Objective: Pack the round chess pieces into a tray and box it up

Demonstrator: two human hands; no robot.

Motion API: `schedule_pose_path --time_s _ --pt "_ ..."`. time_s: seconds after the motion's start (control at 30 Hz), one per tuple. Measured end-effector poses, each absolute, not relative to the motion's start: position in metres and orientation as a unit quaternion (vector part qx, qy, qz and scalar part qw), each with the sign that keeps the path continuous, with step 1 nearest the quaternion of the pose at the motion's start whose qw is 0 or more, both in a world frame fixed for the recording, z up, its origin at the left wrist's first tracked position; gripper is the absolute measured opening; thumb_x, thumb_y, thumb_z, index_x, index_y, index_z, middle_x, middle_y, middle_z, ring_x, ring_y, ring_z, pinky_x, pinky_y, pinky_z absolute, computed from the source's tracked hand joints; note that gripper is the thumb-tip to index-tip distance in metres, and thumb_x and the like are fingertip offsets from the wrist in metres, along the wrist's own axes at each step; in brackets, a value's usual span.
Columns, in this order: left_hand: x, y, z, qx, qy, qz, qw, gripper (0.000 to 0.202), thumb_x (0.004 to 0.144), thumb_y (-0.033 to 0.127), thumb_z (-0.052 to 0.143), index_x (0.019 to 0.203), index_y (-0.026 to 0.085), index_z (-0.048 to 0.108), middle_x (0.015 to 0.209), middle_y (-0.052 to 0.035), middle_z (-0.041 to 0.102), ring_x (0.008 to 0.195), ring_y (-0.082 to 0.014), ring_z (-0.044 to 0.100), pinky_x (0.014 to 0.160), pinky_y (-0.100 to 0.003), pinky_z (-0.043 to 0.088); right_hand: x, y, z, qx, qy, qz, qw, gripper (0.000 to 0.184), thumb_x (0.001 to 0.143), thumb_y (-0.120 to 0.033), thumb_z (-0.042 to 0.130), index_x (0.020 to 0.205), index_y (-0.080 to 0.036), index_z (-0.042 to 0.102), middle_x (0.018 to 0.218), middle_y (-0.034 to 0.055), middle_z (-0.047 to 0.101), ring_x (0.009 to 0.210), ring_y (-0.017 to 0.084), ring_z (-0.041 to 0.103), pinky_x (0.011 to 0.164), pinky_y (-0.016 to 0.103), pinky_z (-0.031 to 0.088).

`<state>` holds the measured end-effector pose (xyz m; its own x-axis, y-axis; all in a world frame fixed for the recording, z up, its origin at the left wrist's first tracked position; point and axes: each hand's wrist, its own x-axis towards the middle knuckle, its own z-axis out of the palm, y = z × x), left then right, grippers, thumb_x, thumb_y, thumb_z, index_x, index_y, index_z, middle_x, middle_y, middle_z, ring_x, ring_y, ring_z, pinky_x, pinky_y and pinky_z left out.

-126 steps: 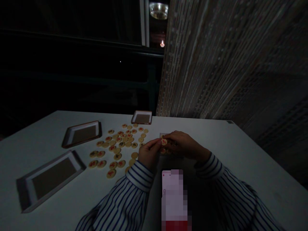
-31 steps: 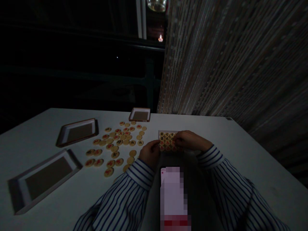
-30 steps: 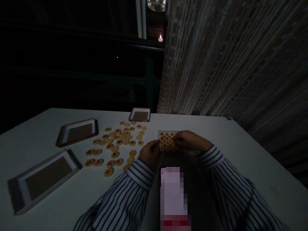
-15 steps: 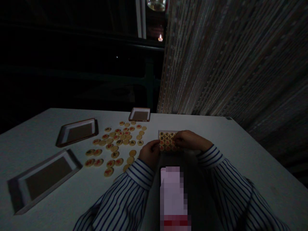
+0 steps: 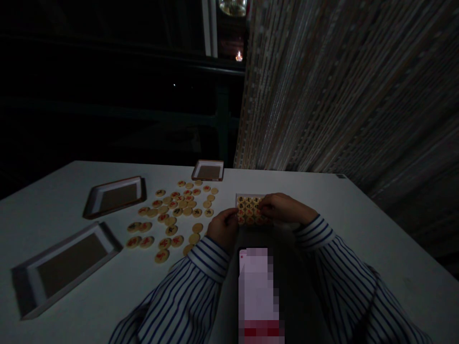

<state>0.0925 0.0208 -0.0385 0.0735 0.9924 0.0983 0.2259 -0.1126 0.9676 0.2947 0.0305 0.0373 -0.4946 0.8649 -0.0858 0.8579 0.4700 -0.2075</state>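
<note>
Discs (image 5: 248, 213) sit in rows in a box (image 5: 250, 195); the left hand (image 5: 222, 229) curls at its left edge, the right hand (image 5: 285, 208) bends over its right; whether fingers (image 5: 266, 208) pinch any, I can't tell.

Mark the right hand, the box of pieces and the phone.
Right hand (image 5: 282, 208): head view, back of the hand.
Box of pieces (image 5: 248, 195): head view, far rim.
Phone (image 5: 255, 286): head view, middle of the pixelated screen.
</note>
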Motion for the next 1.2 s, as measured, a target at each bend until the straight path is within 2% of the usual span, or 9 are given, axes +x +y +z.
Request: schedule_pose_path --time_s 0.37,0.6,0.73,0.97,1.2 --pt "0.093 0.018 -0.035 0.592 0.526 0.445 0.418 0.025 0.068 0.02 0.056 0.091 0.019 0.066 0.085 -0.0047 0.07 0.083 -0.0183 0.063 0.079 -0.033 0.05 0.292 0.02 0.05 -0.53 -0.842 0.059 0.079 0.026 0.082 -0.027 0.045 0.097 -0.018 0.064 0.093 0.0066 0.065 0.083 0.017 0.058 0.073 0.025 0.039" --pt "0.089 0.006 -0.025 0.615 0.517 0.421 0.421 0.027 0.07 0.024 0.055 0.094 0.017 0.064 0.094 -0.0072 0.068 0.088 -0.0193 0.062 0.081 -0.034 0.048 0.294 0.001 0.052 -0.568 -0.811 0.024 0.137 0.03 0.085 -0.027 0.04 0.104 -0.016 0.06 0.097 0.0079 0.065 0.09 0.017 0.057 0.079 0.028 0.039" --pt "0.087 0.001 -0.025 0.629 0.51 0.404 0.426 0.031 0.072 0.026 0.052 0.1 0.016 0.062 0.094 -0.0077 0.068 0.087 -0.0192 0.063 0.079 -0.033 0.049 0.297 -0.018 0.04 -0.592 -0.785 0.028 0.181 0.031 0.085 -0.028 0.041 0.109 -0.015 0.057 0.102 0.0081 0.063 0.091 0.018 0.057 0.081 0.03 0.041" --pt "0.087 0.0 -0.028 0.625 0.524 0.415 0.404 0.028 0.071 0.026 0.053 0.097 0.018 0.063 0.091 -0.0071 0.069 0.085 -0.0201 0.063 0.079 -0.034 0.049 0.299 -0.035 -0.002 -0.602 -0.749 0.036 0.274 0.036 0.082 -0.029 0.046 0.115 -0.015 0.049 0.103 0.0095 0.061 0.086 0.018 0.057 0.079 0.033 0.045" --pt "0.089 -0.002 -0.034 0.638 0.513 0.412 0.4 0.031 0.071 0.027 0.053 0.1 0.017 0.06 0.091 -0.0068 0.069 0.084 -0.0187 0.063 0.078 -0.033 0.049 0.305 -0.039 -0.017 -0.619 -0.738 0.05 0.264 0.044 0.079 -0.036 0.051 0.119 -0.016 0.046 0.101 0.0109 0.062 0.085 0.02 0.058 0.076 0.034 0.046"
